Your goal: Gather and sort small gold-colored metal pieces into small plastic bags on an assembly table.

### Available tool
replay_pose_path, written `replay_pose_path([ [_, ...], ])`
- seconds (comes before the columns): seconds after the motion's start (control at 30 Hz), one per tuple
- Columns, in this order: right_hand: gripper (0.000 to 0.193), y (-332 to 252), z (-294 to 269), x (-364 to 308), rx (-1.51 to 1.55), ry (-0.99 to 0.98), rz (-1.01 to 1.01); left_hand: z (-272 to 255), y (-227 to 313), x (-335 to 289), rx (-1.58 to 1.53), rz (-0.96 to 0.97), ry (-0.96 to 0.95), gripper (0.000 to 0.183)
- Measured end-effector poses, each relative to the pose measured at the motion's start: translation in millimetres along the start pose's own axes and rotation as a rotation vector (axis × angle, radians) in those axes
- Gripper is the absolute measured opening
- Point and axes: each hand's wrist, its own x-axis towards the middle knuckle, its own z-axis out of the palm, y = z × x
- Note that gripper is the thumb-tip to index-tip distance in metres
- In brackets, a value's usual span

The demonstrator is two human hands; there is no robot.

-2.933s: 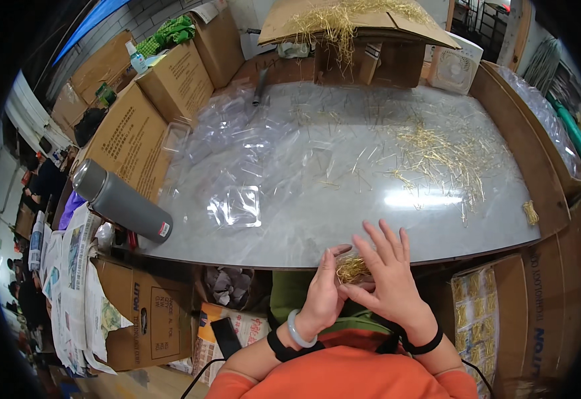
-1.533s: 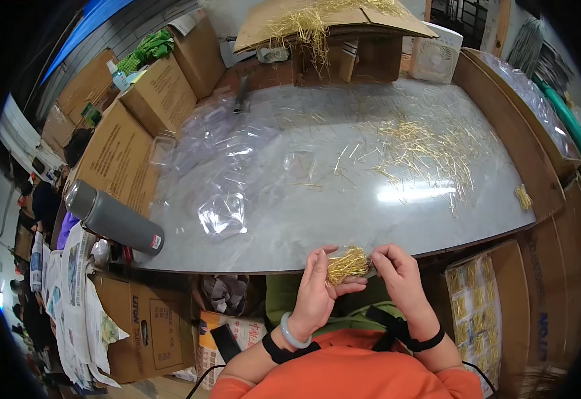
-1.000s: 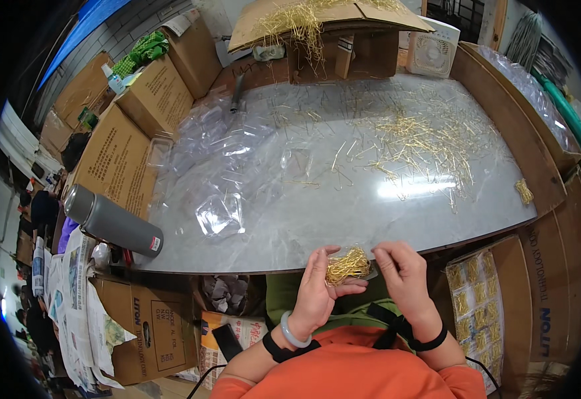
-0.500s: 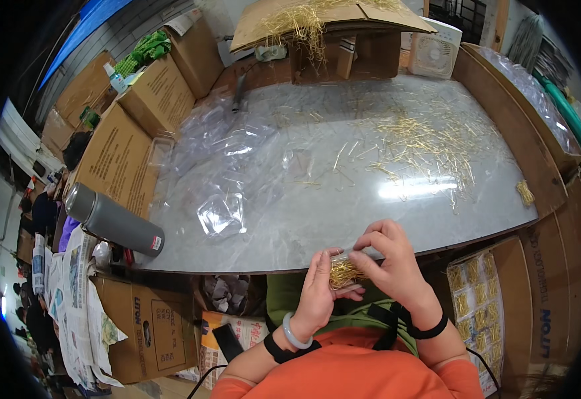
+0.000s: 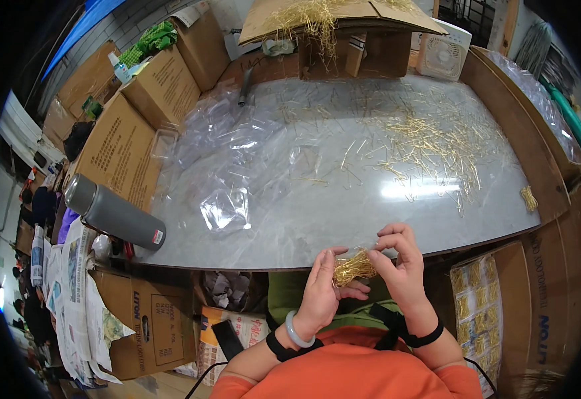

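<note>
A bundle of thin gold wire hooks (image 5: 355, 267) lies across my left hand (image 5: 318, 296), just off the table's near edge. The left thumb stands up along one end of the bundle, and the fingers curl beneath it. At the other end, my right hand (image 5: 402, 266) has thumb and forefinger pinched together, touching the wire tips. Whether a separate piece sits in that pinch is too small to see. More loose gold wire hooks (image 5: 430, 146) are strewn over the right half of the grey table (image 5: 284, 233). A small gold bundle (image 5: 528, 199) rests at the right edge.
Clear plastic trays (image 5: 227, 209) spread over the table's left side, near a grey flask (image 5: 114, 211). Cardboard boxes (image 5: 121, 149) wall the left. A cardboard shelf (image 5: 350, 30) carrying wires and a white fan (image 5: 443, 54) stand behind. Packed gold bundles (image 5: 476, 306) fill a box below right.
My right hand has shifted slightly right, and more of the gold bundle shows between my hands. The left hand still holds it. The whole view has shifted a little.
</note>
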Motion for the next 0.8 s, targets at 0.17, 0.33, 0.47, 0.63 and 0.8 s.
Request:
replay_pose_path([
  [0.17, 0.024, 18, 6, -30, 0.032, 0.165, -0.167, -3, 0, 1, -0.040, 0.004, -0.011, 0.046],
  [0.33, 0.032, 16, 4, -25, -0.290, 0.139, -0.568, -2, 0, 0, -0.039, 0.006, -0.042, 0.047],
  [0.47, 0.035, 10, -2, -13, -0.549, 0.093, -0.876, 4, 2, -2, -0.054, 0.012, -0.002, 0.048],
  [0.63, 0.032, 1, -11, -6, -0.532, -0.021, -0.859, 2, 1, -3, -0.020, -0.006, -0.021, 0.048],
  [0.8, 0.035, 5, -16, 1, -0.619, 0.020, -0.783, -3, -2, -3, -0.027, -0.007, -0.045, 0.045],
])
